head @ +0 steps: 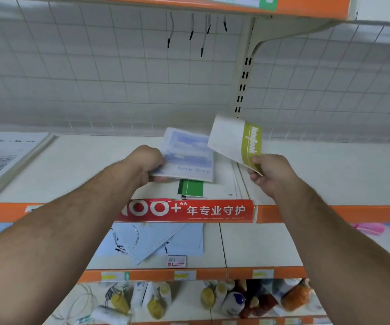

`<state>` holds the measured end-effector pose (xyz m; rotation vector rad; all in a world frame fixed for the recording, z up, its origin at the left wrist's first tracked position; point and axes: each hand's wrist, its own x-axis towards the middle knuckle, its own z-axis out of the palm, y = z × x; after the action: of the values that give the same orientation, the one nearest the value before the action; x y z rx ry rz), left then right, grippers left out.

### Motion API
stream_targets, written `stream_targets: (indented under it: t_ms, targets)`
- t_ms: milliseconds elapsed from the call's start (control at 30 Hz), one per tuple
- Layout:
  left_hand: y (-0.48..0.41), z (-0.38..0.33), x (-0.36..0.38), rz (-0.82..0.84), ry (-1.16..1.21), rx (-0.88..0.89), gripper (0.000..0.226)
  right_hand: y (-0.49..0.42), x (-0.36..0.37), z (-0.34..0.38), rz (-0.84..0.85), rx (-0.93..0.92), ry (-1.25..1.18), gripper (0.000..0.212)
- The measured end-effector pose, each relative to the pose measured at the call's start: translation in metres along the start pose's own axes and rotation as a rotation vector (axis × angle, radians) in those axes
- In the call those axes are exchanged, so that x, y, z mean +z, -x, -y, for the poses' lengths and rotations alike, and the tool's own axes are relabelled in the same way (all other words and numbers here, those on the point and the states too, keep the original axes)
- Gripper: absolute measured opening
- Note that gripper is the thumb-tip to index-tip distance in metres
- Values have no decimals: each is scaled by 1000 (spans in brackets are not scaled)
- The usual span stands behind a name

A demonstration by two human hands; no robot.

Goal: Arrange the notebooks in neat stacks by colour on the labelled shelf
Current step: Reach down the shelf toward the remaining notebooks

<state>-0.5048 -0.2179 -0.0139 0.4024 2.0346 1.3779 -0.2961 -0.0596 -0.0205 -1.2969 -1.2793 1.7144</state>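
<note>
My left hand (146, 164) grips the left edge of a pale blue notebook (188, 154), held just above the shelf (72, 174). My right hand (270, 172) pinches the lower corner of a white notebook with an olive-green "NoteBook" band (236, 141), lifted and tilted in the air to the right of the blue one. Under the blue notebook lies a white notebook with a green patch (191, 188), on a short pile near the shelf's front edge. A grey-covered stack (4, 158) lies at the shelf's far left.
A red label strip (189, 211) runs along the orange shelf front. The shelf below holds light blue notebooks (156, 242). The lowest shelf carries bottles and packets (224, 299). A wire grid back panel (119, 78) and an upright post (244, 76) stand behind.
</note>
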Motion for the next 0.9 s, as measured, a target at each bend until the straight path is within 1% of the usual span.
stream_targets:
  t_ms: [67, 333, 500, 800, 900]
  targets:
    - [0, 2, -10, -38, 37, 7, 17, 3, 5, 4, -2, -6, -18, 10]
    - [13, 16, -52, -66, 63, 14, 12, 36, 46, -5, 68, -32, 185, 6]
    - [28, 30, -93, -85, 110, 16, 13, 64, 89, -13, 138, -65, 242, 5]
    - [75, 84, -227, -156, 219, -24, 12, 150, 201, -42, 266, -129, 331, 9]
    - [95, 110, -283, -207, 245, -33, 5, 188, 248, -61, 328, -135, 354, 9]
